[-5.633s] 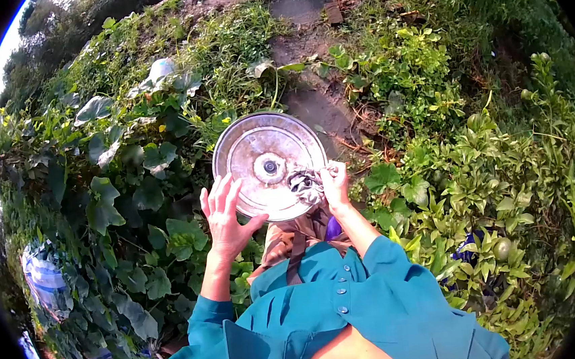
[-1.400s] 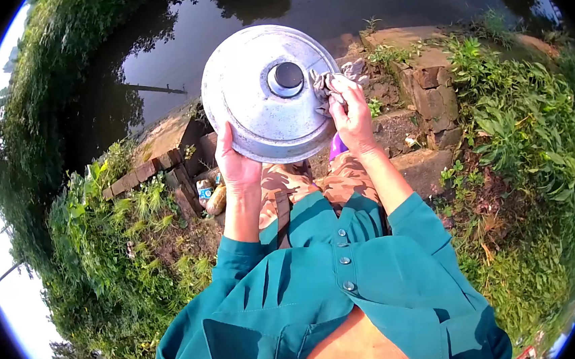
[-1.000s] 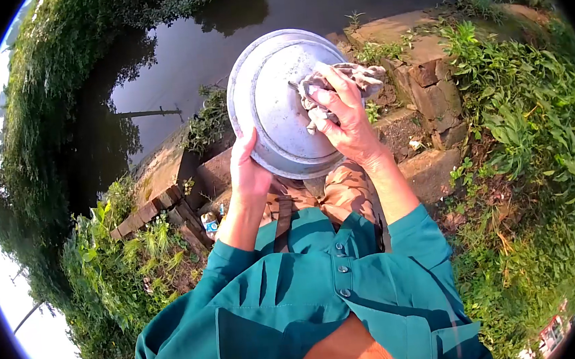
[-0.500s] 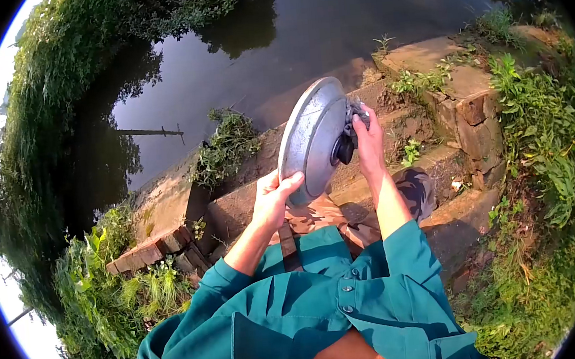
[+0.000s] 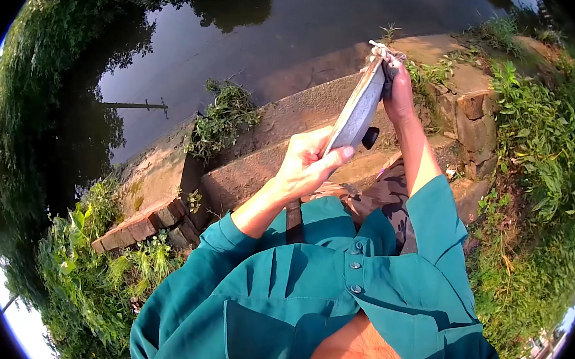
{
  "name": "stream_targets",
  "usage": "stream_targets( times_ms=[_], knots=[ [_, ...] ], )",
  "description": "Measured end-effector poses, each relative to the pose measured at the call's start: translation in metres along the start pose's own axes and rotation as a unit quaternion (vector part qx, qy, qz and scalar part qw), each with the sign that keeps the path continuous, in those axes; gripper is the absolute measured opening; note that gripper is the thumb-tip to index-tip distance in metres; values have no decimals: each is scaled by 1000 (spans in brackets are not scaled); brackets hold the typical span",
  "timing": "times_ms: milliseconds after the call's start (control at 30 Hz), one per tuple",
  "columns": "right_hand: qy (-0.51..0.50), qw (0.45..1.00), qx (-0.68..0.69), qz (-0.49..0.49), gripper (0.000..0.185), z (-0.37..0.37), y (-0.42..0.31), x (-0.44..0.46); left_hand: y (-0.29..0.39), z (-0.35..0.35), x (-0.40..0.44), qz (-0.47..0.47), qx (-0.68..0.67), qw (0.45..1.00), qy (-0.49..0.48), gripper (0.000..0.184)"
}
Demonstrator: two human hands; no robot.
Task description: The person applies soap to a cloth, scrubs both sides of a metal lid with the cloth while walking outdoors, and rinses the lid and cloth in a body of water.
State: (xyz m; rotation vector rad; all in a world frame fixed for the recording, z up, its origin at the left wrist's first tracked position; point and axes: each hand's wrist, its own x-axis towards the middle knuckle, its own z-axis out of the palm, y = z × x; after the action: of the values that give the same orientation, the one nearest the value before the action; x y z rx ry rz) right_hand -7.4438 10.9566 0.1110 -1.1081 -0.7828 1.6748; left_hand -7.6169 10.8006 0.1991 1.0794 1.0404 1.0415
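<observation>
A round metal lid is turned nearly edge-on, its black knob facing right and down. My left hand grips the lower left rim, with the thumb along the near edge. At the upper right rim my right hand holds a crumpled grey cloth, which wraps over the lid's edge. The fingers of my right hand are partly hidden behind the lid and the cloth.
Stone steps lead down to dark water. A brick edge lies on the left and a stone block wall on the right. A leafy clump grows by the steps, with dense plants on both sides.
The lid has turned from face-on to nearly edge-on. My right hand has moved with the cloth from the lid's face to its upper rim. Earlier plants surrounded me; now steps and water show.
</observation>
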Motion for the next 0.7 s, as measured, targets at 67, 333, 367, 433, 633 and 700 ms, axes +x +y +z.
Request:
stream_targets(
  times_ms=[67, 333, 367, 433, 633, 700],
  knots=[
    [38, 993, 18, -112, 27, 20, -5, -18, -8, -15, 7, -14, -5, 1000, 12, 29],
    [-95, 785, -398, -465, 34, 94, -25, -93, -4, -49, 31, 28, 56, 998, -15, 16],
    [-119, 765, -406, -485, 33, 91, -34, -84, 4, -46, 28, 27, 57, 998, -25, 16],
    [-111, 751, -417, -500, 31, 85, -50, -59, 26, -35, 27, 26, 60, 998, -7, 16],
    [5, 979, -39, -202, 33, 53, -77, -21, 50, -36, 14, 199, 214, 954, -71, 13],
    [3, 959, -77, -274, 29, 70, -93, -47, 48, -37, 15, 212, 239, 944, -88, 13]
  ],
)
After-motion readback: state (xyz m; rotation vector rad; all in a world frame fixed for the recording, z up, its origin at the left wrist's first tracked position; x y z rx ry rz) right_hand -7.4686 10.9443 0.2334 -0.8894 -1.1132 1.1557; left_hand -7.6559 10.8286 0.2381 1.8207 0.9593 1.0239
